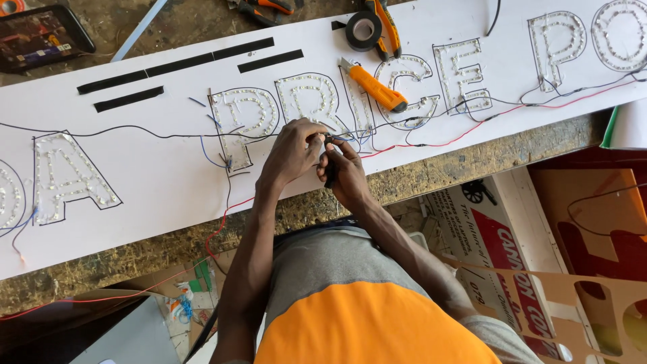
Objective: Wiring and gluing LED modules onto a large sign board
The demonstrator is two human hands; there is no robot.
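The person's two hands meet at the near edge of a long white sign board (155,182) that runs from 8 o'clock to 2 o'clock across a rough workbench (472,158). The left hand (293,152) is curled narrow, its fingertips pinched on a thin bundle of wires (344,137) just at the foot of one outlined, bead-filled letter (310,101). The right hand (347,172) is also closed, wrapped around a small dark tool (330,176) whose long axis runs roughly 12 to 6 o'clock; what kind of tool it is cannot be told. The two hands touch, with the wire joint lying between their fingertips, toward 12 o'clock from the wrists. From there the black and red wires trail off toward 3 o'clock along the letters and toward 9 o'clock past another letter (239,125).

The left hand's fingers are on the wires; the right hand sits just below them. An orange utility knife (374,86) lies at 1 o'clock from the hands, near but apart, pointing along 10 to 4 o'clock. A roll of black tape (364,30) and orange-handled pliers (387,27) lie farther at 12 to 1 o'clock.
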